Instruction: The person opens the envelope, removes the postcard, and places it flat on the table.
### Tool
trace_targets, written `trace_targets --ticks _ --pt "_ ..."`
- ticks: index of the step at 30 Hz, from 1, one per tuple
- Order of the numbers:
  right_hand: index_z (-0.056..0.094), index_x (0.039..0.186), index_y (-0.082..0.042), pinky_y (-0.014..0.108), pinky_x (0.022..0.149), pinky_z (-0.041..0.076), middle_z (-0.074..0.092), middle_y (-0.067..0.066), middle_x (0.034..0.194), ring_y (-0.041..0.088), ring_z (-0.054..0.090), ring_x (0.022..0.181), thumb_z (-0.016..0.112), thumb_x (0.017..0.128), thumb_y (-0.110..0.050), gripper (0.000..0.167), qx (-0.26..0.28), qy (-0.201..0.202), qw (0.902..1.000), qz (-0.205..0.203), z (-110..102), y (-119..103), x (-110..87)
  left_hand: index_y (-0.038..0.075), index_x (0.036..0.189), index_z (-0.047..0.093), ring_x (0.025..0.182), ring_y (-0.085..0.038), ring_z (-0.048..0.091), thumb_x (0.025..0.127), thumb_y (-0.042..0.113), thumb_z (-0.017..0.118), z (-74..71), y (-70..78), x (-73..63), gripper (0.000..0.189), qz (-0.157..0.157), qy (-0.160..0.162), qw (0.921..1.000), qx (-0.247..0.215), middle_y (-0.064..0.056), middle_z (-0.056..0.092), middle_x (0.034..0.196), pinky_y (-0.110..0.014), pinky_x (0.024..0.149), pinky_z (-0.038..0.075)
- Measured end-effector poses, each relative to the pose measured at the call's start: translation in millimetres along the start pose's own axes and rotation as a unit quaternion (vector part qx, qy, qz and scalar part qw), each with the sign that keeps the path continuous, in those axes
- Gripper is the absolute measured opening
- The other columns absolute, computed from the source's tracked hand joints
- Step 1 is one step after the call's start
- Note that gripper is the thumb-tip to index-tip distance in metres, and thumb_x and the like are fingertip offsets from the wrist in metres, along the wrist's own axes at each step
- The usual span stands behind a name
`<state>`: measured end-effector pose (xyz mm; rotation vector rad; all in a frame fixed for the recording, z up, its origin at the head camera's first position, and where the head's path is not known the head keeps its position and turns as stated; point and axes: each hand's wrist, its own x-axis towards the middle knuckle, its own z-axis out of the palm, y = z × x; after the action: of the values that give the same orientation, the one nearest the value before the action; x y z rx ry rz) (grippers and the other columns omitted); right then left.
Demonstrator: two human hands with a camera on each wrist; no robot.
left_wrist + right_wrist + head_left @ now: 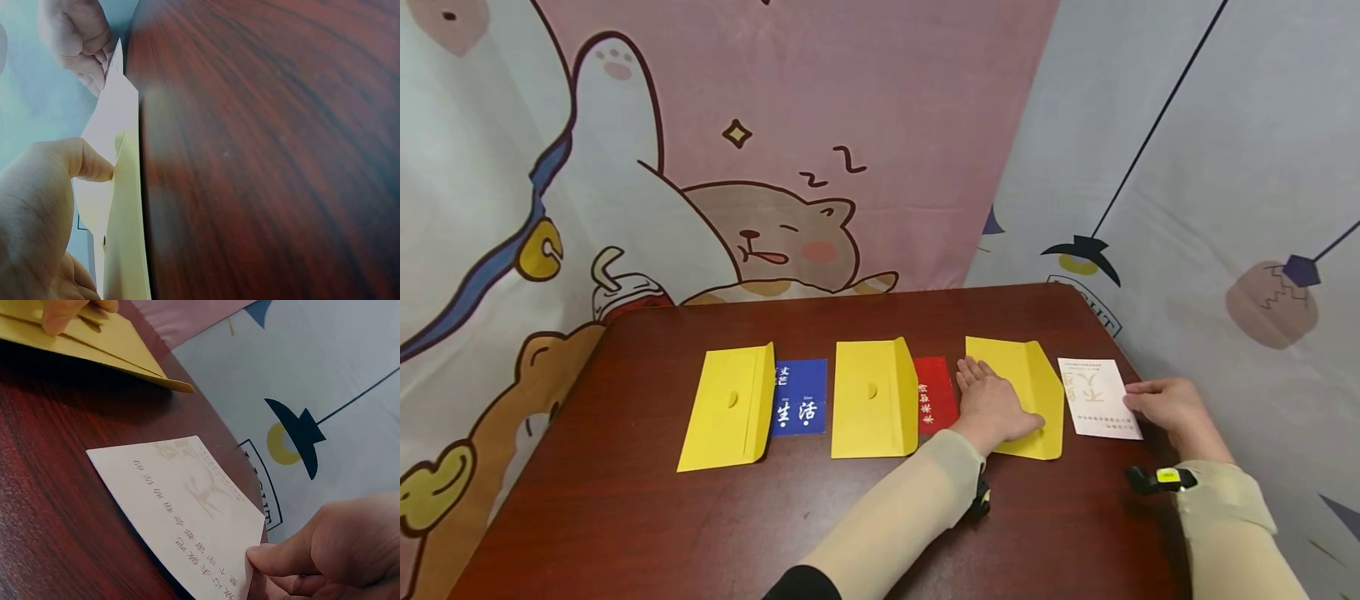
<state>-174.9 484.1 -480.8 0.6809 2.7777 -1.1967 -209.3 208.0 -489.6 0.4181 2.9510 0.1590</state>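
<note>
My left hand (991,407) lies across the rightmost yellow envelope (1022,367), fingers stretched toward its far left side. Its thumb (87,161) touches the envelope near the flap side in the left wrist view. To the right, my right hand (1174,410) pinches the right edge of a white card (1097,400) between thumb and fingers. Printed characters cover the card, which is tilted up from the table in the right wrist view. A small gap separates the card from the envelope's flap. My left palm hides part of the envelope.
Two more yellow envelopes, one in the middle (863,400) and one at left (722,408), lie on the dark wooden table (700,533). A blue card (801,396) and a red card (934,392) lie beside their flap sides. Cartoon-printed cloth (880,125) hangs behind.
</note>
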Motion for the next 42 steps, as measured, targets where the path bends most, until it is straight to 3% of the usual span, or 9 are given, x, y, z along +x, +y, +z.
trace_targets --ticks 3,6,13,21,25,28,35,42 --pt "0.064 0.121 0.023 0.031 0.060 0.051 0.062 0.040 0.112 0.040 0.062 0.091 0.069 0.096 -0.005 0.038 -0.013 0.019 0.9997 -0.002 2 -3 0.0 0.004 0.165 0.032 0.158 -0.040 0.022 0.080 0.086 0.058 0.2 0.6 -0.1 0.122 -0.001 -0.001 1.0000 -0.002 -0.017 0.031 0.170 -0.046 0.126 0.024" --pt "0.065 0.118 0.022 0.032 0.062 0.051 0.063 0.039 0.110 0.042 0.060 0.093 0.070 0.095 -0.006 0.036 -0.025 0.026 0.9993 -0.008 4 -5 -2.4 0.004 0.165 0.033 0.158 -0.040 0.022 0.079 0.086 0.059 0.5 1.1 0.1 0.122 -0.002 0.000 1.0000 -0.005 -0.017 0.031 0.170 -0.046 0.126 0.024" --pt "0.067 0.116 0.020 0.033 0.058 0.051 0.072 0.020 0.085 0.028 0.066 0.074 0.073 0.093 -0.007 0.036 -0.040 0.030 0.9985 -0.023 2 -10 -6.7 0.004 0.165 0.034 0.157 -0.040 0.023 0.079 0.085 0.062 0.0 0.8 -1.1 0.121 -0.004 0.003 1.0000 -0.007 -0.017 0.032 0.169 -0.047 0.126 0.024" --pt "0.067 0.118 0.018 0.033 0.058 0.052 0.071 0.027 0.095 0.033 0.064 0.081 0.076 0.093 -0.012 0.040 -0.041 0.040 0.9983 -0.007 4 -11 -9.1 0.004 0.164 0.035 0.157 -0.041 0.024 0.080 0.083 0.062 -0.2 1.0 -3.8 0.118 -0.004 0.013 0.9999 -0.011 -0.017 0.033 0.168 -0.048 0.126 0.024" --pt "0.065 0.123 0.017 0.030 0.059 0.051 0.073 0.026 0.095 0.035 0.065 0.085 0.081 0.093 -0.020 0.050 -0.039 0.037 0.9984 0.018 6 -16 -11.3 0.004 0.164 0.036 0.157 -0.041 0.023 0.081 0.082 0.062 0.4 0.4 -3.8 0.117 -0.002 0.013 0.9998 -0.016 -0.017 0.032 0.169 -0.048 0.126 0.023" --pt "0.065 0.121 0.017 0.027 0.058 0.051 0.074 0.024 0.092 0.033 0.067 0.084 0.086 0.089 -0.020 0.053 -0.044 0.046 0.9979 0.011 10 -17 -11.8 0.003 0.164 0.035 0.157 -0.042 0.023 0.081 0.083 0.060 0.8 0.4 -3.8 0.118 0.000 0.014 0.9998 -0.015 -0.019 0.031 0.169 -0.049 0.126 0.022" --pt "0.067 0.118 0.016 0.025 0.055 0.051 0.075 0.024 0.093 0.034 0.070 0.083 0.085 0.088 -0.009 0.043 -0.054 0.069 0.9960 -0.016 18 -16 -9.9 0.002 0.164 0.035 0.157 -0.042 0.023 0.082 0.084 0.059 0.7 -0.2 -4.4 0.118 0.002 0.011 0.9998 -0.014 -0.020 0.031 0.169 -0.048 0.126 0.022" --pt "0.070 0.117 0.014 0.032 0.060 0.058 0.076 0.026 0.097 0.037 0.072 0.085 0.079 0.092 -0.004 0.032 -0.058 0.085 0.9942 -0.031 22 -15 -7.4 0.003 0.163 0.036 0.157 -0.042 0.022 0.082 0.083 0.059 1.6 0.0 -4.7 0.116 0.002 0.013 0.9998 -0.012 -0.018 0.031 0.169 -0.048 0.126 0.023"
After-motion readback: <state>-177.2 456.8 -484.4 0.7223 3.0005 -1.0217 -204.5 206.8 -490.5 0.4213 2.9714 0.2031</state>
